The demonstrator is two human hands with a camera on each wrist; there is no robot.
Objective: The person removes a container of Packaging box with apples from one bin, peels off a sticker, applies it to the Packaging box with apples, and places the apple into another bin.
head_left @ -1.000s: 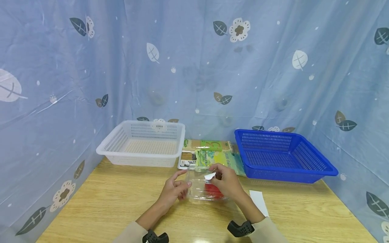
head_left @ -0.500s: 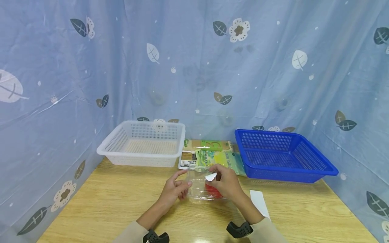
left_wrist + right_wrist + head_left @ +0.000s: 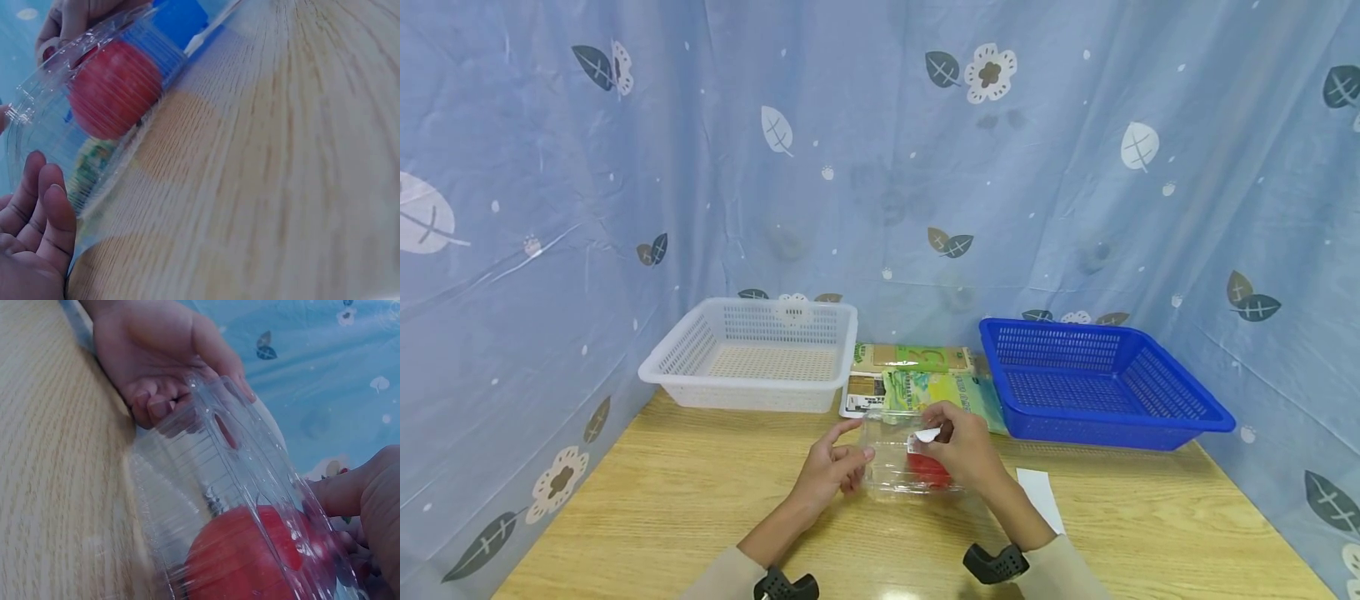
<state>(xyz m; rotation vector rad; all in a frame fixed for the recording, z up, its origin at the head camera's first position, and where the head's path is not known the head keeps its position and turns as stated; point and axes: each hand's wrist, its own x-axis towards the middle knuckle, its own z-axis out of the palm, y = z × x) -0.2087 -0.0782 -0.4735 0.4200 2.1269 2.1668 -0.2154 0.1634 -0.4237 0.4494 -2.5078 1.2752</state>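
A clear plastic clamshell box [image 3: 883,471] sits tilted over the table in front of me, with a round red fruit [image 3: 115,90] inside its right half. At the box's left end my left hand [image 3: 831,471] holds it, thumb on the lid and the other fingers along the side and below. My right hand [image 3: 964,446] is over the right end, its thumb and fingers pinching a small white label [image 3: 928,435]. Part of that label lies against the lid above the fruit, and one edge curls up. The right fingertips partly hide it.
A white strip of paper [image 3: 1039,498] lies right of my right forearm. Behind the box are flat packages, one yellow-green [image 3: 947,394] and one brown [image 3: 902,358]. A white basket [image 3: 760,396] stands back left, a blue basket [image 3: 1112,429] back right, before a blue curtain [image 3: 880,167].
The label's raised edge has shifted and now folds up smaller, near the right fingertips. My right hand has moved very slightly; the left hand and box stay put.
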